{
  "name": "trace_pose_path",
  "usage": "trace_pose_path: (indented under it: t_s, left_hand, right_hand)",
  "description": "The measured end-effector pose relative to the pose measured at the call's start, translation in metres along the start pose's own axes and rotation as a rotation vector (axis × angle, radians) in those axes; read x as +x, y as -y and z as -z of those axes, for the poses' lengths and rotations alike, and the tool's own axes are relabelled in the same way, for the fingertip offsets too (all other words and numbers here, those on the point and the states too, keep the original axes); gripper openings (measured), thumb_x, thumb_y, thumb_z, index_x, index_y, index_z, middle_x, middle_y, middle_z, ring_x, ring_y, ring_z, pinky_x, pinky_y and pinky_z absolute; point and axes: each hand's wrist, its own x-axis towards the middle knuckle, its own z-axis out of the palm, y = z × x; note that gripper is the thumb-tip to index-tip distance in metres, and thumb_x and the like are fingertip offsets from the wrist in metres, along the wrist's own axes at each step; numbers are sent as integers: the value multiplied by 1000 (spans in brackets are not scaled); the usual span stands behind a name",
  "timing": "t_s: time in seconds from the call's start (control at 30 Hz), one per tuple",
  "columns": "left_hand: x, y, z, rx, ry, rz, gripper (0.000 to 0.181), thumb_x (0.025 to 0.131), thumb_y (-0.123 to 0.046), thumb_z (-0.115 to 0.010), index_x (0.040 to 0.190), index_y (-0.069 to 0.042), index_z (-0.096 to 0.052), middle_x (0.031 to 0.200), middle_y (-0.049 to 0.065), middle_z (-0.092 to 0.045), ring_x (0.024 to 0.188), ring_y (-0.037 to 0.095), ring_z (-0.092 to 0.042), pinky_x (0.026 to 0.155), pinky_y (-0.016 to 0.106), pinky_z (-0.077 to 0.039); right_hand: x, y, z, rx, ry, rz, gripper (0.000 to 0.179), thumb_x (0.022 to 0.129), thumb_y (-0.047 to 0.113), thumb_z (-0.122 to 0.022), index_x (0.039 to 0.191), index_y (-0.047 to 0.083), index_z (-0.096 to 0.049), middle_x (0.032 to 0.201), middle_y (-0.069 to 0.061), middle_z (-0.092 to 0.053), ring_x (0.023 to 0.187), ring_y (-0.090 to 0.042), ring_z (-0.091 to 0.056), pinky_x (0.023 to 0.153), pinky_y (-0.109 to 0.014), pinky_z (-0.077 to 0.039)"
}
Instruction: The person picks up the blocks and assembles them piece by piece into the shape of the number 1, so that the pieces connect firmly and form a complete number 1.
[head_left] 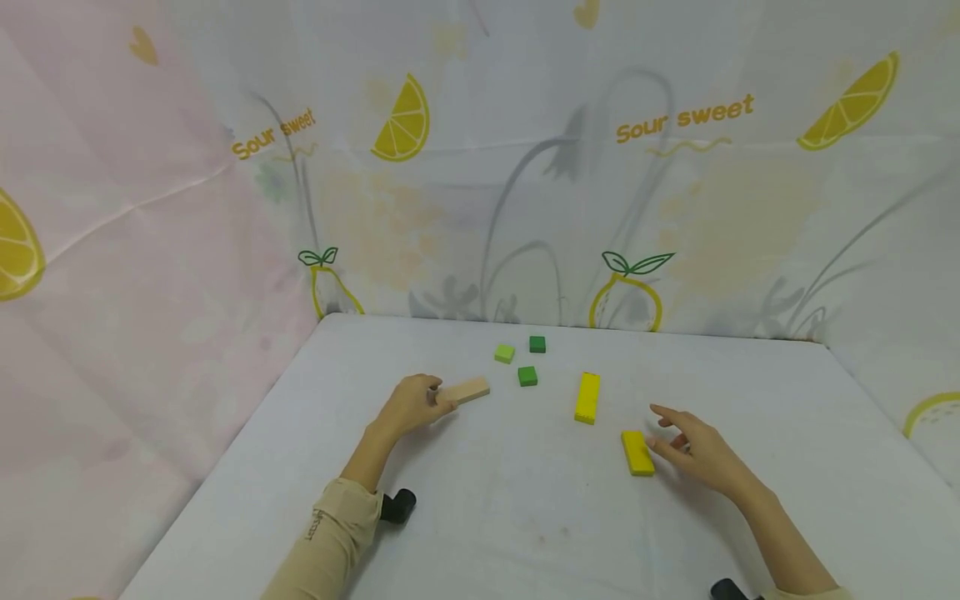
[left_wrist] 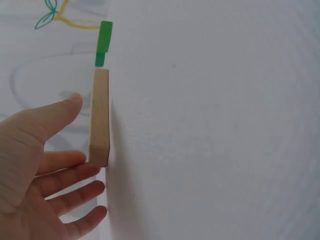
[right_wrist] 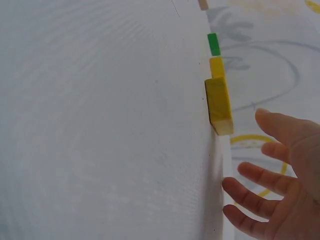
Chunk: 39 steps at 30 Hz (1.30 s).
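Both hands spread beside blocks, grip not yet made

Nearest is the right hand (head_left: 701,450), thumb and fingers held wide with nothing between them. Just left of its thumb lies a short yellow block (head_left: 637,453), flat on the table (head_left: 487,517); its long axis runs away from the person, far end leaning slightly left. Whether thumb and block touch cannot be told.

A little farther out, the left hand (head_left: 415,404) holds its thumb and fingers apart around the near end of a wooden block (head_left: 468,389). This block points away from the fingers, its long axis running rightward and slightly forward.

The step looks like a reach to take hold; the next move would call for each thumb and fingers to close across a block's narrow width.

Between the hands, beyond the short block, a long yellow block (head_left: 587,397) points nearly straight away. Farther still, past the wooden block, sit three green blocks (head_left: 528,376).
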Motion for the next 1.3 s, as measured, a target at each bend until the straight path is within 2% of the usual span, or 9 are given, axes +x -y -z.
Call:
trace_pose_path:
  t_s: [0.37, 0.5, 0.7, 1.03, 1.3]
  left_hand:
    - [2, -1, -5, -9, -9, -27, 51, 79, -25, -75, 112, 12, -62, 103, 22, -66, 96, 31, -62, 83, 43, -49]
    - [2, -1, -6, -15, -8, -23, 51, 78, -24, -75, 112, 11, -62, 104, 21, -66, 92, 28, -62, 80, 41, -49]
    - [2, -3, -7, -31, -12, -4, 49, 77, -21, -77, 111, 11, -63, 105, 21, -66, 91, 26, -62, 81, 40, -49]
    - [4, -1, -10, -46, -32, 15, 48, 74, -18, -80, 109, 10, -64, 104, 20, -66, 91, 26, -61, 81, 39, -49]
    - [2, 2, -12, -40, -57, 27, 45, 72, -14, -81, 105, 11, -65, 99, 19, -67, 87, 26, -61, 79, 39, -49]
  right_hand:
    - [0, -2, -1, 24, 5, 18, 53, 86, 21, -68, 126, -8, -51, 108, -19, -61, 83, -21, -58, 68, -31, -49]
    - [1, -5, -4, 38, -2, 13, 53, 82, 23, -72, 120, -9, -56, 109, -21, -64, 93, -31, -61, 77, -40, -52]
    - [4, -9, -4, 89, 22, 12, 59, 76, 27, -78, 118, -9, -59, 116, -24, -62, 106, -42, -58, 86, -49, -47]
    - [7, -15, -5, 105, 64, 53, 63, 71, 28, -82, 120, -6, -60, 120, -21, -61, 113, -42, -53, 91, -52, -43]
    - [9, -16, -6, 128, 74, 36, 65, 70, 29, -82, 121, -5, -60, 121, -19, -61, 115, -40, -52, 94, -50, -41]
